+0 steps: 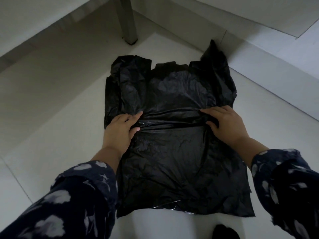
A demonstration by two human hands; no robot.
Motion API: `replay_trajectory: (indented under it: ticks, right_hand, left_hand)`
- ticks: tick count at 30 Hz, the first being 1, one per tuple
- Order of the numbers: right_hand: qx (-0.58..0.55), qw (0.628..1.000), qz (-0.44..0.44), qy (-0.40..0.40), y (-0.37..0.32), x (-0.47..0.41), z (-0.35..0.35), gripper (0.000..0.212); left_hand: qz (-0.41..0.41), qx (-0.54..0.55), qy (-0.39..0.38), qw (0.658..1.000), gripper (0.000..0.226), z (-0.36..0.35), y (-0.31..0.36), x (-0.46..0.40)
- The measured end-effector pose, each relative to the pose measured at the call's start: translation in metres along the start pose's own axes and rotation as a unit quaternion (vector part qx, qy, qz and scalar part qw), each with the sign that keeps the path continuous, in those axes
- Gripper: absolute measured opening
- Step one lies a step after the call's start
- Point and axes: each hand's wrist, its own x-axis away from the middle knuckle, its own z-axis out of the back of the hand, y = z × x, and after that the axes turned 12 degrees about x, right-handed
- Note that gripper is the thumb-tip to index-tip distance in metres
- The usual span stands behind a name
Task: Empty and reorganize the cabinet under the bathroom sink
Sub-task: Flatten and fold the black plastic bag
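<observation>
Black bag (172, 100) lay flat on floor (51, 109). Left hand (119, 130), right hand (226, 125) pinched crosswise crease mid-bag, fingers curled. Folding half-done; cabinet out of view.

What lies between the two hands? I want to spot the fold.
In the head view, a bunched ridge of the black plastic bag runs between left hand and right hand.
</observation>
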Motion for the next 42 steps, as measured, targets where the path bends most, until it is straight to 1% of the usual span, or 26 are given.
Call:
replay_trajectory:
  ticks: [3,6,8,9,10,12,13,16,17,19,20,21,22,24,25,27,29,32,34,36,39,42]
  right_hand:
    - [-0.031,0.999,-0.021,0.008,-0.004,0.001,0.001,0.037]
    - [-0.053,0.996,-0.064,-0.009,-0.005,-0.003,0.002,0.035]
    - [-0.085,0.992,-0.095,-0.022,-0.002,-0.014,0.005,0.034]
    - [-0.096,0.990,-0.101,-0.015,0.000,-0.021,0.009,0.034]
    - [-0.092,0.991,-0.096,0.002,0.001,-0.027,0.015,0.034]
    - [-0.056,0.997,-0.041,0.046,0.003,-0.040,0.028,0.033]
    - [-0.043,0.998,-0.011,0.054,0.004,-0.045,0.033,0.031]
    - [-0.046,0.998,0.041,0.012,-0.002,-0.045,0.049,0.018]
    - [-0.050,0.997,0.063,0.003,-0.004,-0.044,0.053,0.018]
    - [-0.031,0.995,0.095,-0.022,-0.006,-0.044,0.061,0.023]
    - [-0.015,0.995,0.090,-0.046,-0.006,-0.047,0.064,0.027]
    - [-0.003,0.994,0.074,-0.079,-0.007,-0.051,0.069,0.033]
    - [0.002,0.992,0.056,-0.114,-0.009,-0.055,0.073,0.038]
    - [-0.007,0.988,0.038,-0.152,-0.013,-0.060,0.083,0.043]
    - [-0.013,0.987,0.032,-0.154,-0.014,-0.062,0.088,0.042]
    - [-0.025,0.989,0.024,-0.147,-0.015,-0.067,0.102,0.034]
    - [-0.044,0.986,0.005,-0.158,-0.015,-0.071,0.121,0.029]
    - [-0.076,0.979,-0.029,-0.188,-0.011,-0.078,0.150,0.037]
    - [-0.080,0.973,-0.036,-0.213,-0.010,-0.082,0.168,0.045]
    - [-0.067,0.971,-0.030,-0.226,-0.010,-0.084,0.185,0.052]
    - [-0.042,0.976,-0.022,-0.215,-0.011,-0.088,0.208,0.058]
    - [-0.007,0.984,-0.014,-0.176,-0.015,-0.095,0.225,0.057]
  left_hand:
    - [-0.008,0.009,0.021,1.000,0.044,0.000,0.002,0.006]
    - [-0.021,0.012,0.022,0.999,0.042,0.002,0.002,0.007]
    - [-0.017,0.039,0.032,0.999,0.042,0.006,0.003,0.000]
    - [-0.015,0.049,0.042,0.998,0.041,0.010,0.004,-0.006]
    - [-0.022,0.047,0.051,0.997,0.041,0.015,0.006,-0.012]
    - [-0.058,0.026,0.055,0.996,0.039,0.027,0.009,-0.024]
    - [-0.081,0.016,0.045,0.996,0.038,0.032,0.010,-0.028]
    - [-0.135,-0.012,-0.009,0.991,0.043,0.050,0.007,-0.033]
    - [-0.138,-0.011,-0.027,0.990,0.044,0.054,0.007,-0.033]
    - [-0.112,-0.003,-0.037,0.993,0.032,0.060,0.007,-0.033]
    - [-0.104,-0.001,-0.042,0.994,0.027,0.063,0.006,-0.033]
    - [-0.105,0.006,-0.048,0.993,0.027,0.064,0.005,-0.032]
    - [-0.118,0.013,-0.052,0.992,0.033,0.065,0.004,-0.033]
    - [-0.136,0.028,-0.048,0.989,0.044,0.068,0.001,-0.035]
    - [-0.129,0.036,-0.045,0.990,0.045,0.073,0.002,-0.037]
    - [-0.106,0.063,-0.033,0.992,0.046,0.085,0.010,-0.040]
    - [-0.090,0.094,-0.018,0.991,0.045,0.099,0.019,-0.043]
    - [-0.035,0.161,-0.022,0.986,0.033,0.123,0.030,-0.053]
    - [0.004,0.186,-0.052,0.981,0.037,0.141,0.038,-0.060]
    - [0.021,0.187,-0.072,0.980,0.043,0.156,0.046,-0.065]
    - [0.021,0.191,-0.085,0.978,0.051,0.178,0.055,-0.070]
    - [0.007,0.184,-0.074,0.980,0.053,0.191,0.062,-0.073]
